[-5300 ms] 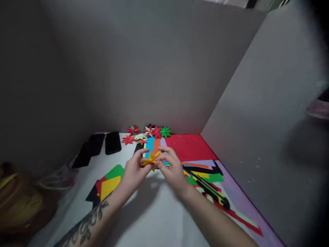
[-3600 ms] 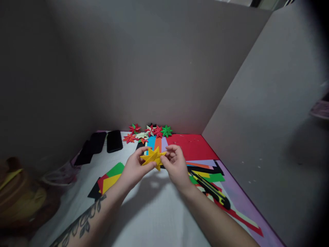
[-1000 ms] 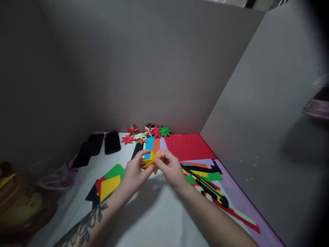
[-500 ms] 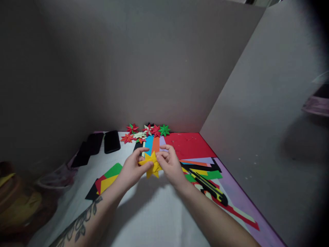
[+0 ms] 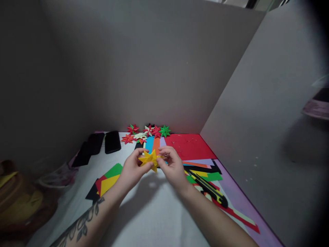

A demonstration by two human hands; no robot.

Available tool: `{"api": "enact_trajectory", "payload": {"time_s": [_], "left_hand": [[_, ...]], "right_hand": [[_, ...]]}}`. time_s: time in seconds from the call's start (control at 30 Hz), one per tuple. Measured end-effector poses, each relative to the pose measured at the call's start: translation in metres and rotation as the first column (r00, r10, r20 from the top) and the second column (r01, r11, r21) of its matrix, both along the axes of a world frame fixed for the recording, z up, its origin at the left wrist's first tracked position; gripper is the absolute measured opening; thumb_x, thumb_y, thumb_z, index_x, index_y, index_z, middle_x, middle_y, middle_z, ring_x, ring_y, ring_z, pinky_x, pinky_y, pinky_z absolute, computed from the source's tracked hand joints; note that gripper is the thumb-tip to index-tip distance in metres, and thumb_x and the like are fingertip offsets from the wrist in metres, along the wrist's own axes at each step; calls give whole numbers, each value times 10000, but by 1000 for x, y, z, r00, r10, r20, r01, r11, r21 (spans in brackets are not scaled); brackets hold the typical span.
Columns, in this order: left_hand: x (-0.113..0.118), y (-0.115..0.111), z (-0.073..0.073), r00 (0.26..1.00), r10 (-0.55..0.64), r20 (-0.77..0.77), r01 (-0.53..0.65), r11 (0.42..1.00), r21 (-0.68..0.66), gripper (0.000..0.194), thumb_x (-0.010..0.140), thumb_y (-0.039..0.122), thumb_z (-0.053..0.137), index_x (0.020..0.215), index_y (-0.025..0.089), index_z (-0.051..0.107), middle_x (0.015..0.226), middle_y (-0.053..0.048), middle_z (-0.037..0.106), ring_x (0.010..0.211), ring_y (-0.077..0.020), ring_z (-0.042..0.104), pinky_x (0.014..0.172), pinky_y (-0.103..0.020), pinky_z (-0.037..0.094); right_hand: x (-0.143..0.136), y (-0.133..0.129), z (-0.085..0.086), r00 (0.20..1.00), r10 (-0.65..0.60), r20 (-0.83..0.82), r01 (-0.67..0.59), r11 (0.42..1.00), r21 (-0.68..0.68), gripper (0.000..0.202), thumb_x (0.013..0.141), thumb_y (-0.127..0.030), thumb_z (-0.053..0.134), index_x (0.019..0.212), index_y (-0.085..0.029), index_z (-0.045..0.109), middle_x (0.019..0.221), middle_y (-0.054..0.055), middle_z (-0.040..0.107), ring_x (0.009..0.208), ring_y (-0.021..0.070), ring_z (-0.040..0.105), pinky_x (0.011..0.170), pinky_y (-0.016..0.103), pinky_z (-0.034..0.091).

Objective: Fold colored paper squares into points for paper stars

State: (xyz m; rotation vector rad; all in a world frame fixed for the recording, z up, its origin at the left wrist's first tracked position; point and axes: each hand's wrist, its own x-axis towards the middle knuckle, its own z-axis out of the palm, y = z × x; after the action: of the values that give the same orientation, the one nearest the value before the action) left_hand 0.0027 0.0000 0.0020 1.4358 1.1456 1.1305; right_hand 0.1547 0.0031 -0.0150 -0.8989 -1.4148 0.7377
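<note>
Between my two hands, raised over the white table cover [image 5: 154,212], is a yellow folded-paper star [image 5: 149,159] with several points. My left hand [image 5: 135,164] pinches its left side, thumb in front and fingers behind. At its right side, my right hand [image 5: 172,164] grips the paper between thumb and fingers; the fingertips partly hide that edge. Beyond the hands lie several finished paper stars in red [image 5: 156,131], green [image 5: 165,130], orange [image 5: 128,138] and cream.
Coloured paper squares [image 5: 109,184] lie left of my forearm. On the right are a yellow-black utility knife [image 5: 209,188], paper strips [image 5: 244,218] and a red sheet [image 5: 190,145]. Dark phones [image 5: 112,142] rest at the back left. Walls [image 5: 154,68] stand behind and to the right.
The yellow star has been turned and tilted in my hands, so its lower points no longer hang down as far. My right fingers have shifted slightly along its right edge.
</note>
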Motion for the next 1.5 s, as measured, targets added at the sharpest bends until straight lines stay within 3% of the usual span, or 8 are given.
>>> {"api": "enact_trajectory", "payload": {"time_s": [0.13,0.4,0.77,1.03,1.23,1.37,1.5], "left_hand": [[-1,-2,-3,986,72,-150,-46,985,169,299,730,252,633,999,192,520,837,-13,653,788,-170,650,697,-267,508],[-3,-4,-7,968,85,-238,-26,970,241,283,770,236,595,1039,202,516,875,-25,676,826,-176,662,705,-265,515],[-4,-8,-9,930,125,-345,4,937,350,276,799,238,570,1072,226,527,971,-26,674,857,-172,668,730,-256,508],[-2,-4,-4,986,56,-156,-26,982,187,340,744,249,623,1061,199,509,839,-15,679,817,-184,669,703,-267,521],[-2,-3,-5,988,63,-144,-43,990,137,363,711,223,640,1048,189,508,814,-11,657,729,-170,652,651,-263,508],[-2,-2,-6,990,69,-120,-53,989,138,363,705,203,631,1045,190,508,783,0,651,711,-167,649,648,-264,505],[-2,-4,-5,988,73,-138,-45,980,193,351,722,173,601,1058,200,502,882,-22,675,825,-184,666,710,-273,516]], "right_hand": [[2,-5,4,979,-47,197,19,989,146,111,765,-133,614,827,-220,645,1079,69,525,1063,206,533,897,348,453],[2,-4,-2,968,-47,245,-13,971,240,101,782,-152,635,816,-239,673,1141,64,497,1024,201,533,890,368,461],[4,-3,-1,957,-88,276,10,962,273,133,808,-146,608,869,-243,676,1149,69,505,1015,199,530,900,387,453],[6,-3,-5,953,-90,288,-1,953,302,163,791,-159,629,882,-268,708,1166,69,510,1018,214,536,842,381,482],[6,-4,-2,952,-103,290,-15,926,377,189,800,-148,616,890,-281,717,1152,66,522,967,201,552,807,377,497],[7,-4,-4,936,-123,330,-23,914,405,188,805,-159,612,896,-288,713,1163,63,514,1020,214,545,839,388,492],[8,-6,-5,928,-167,335,-7,888,460,180,789,-150,626,898,-275,697,1157,70,492,1013,212,539,835,378,502]]}}
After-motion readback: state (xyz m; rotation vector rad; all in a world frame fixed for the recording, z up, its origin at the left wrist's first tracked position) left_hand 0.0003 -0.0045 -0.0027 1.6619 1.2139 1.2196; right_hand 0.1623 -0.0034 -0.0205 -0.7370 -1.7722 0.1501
